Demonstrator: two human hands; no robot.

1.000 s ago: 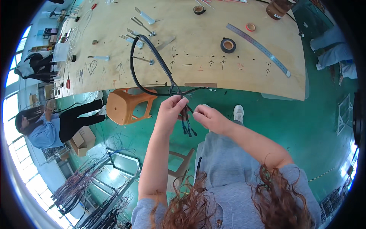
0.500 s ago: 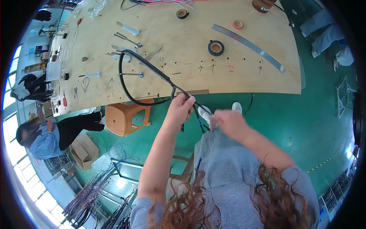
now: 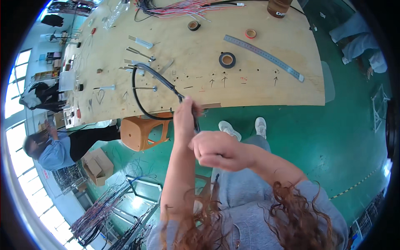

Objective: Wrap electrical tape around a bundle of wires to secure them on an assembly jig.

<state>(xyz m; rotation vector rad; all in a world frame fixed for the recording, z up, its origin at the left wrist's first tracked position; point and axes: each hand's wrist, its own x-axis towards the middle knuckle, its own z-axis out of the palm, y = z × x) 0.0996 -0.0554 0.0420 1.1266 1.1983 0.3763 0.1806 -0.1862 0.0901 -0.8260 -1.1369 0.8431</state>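
Note:
A black wire harness (image 3: 165, 80) makes a loop over the front edge of the table, its far end beside the metal pegs. My left hand (image 3: 185, 116) is closed round the harness just off the table edge, its fingers partly blurred. A short dark stretch of harness shows below that hand. In front of my left wrist is my right hand (image 3: 221, 151), closed in a fist with the knuckles toward me. Whatever lies inside its fingers is hidden.
The wooden table (image 3: 250, 91) carries a black tape roll (image 3: 227, 60), a smaller roll (image 3: 193, 26), a red-edged roll (image 3: 250, 33), a steel ruler (image 3: 264, 55), forked pegs (image 3: 141, 43) and a wire bundle (image 3: 179, 9). An orange stool (image 3: 135, 135) stands below; a person (image 3: 58, 154) is at left.
My right hand has moved left and nearer to me, crossing in front of my left wrist. My left hand has shifted slightly left with the harness. The view has tilted a little.

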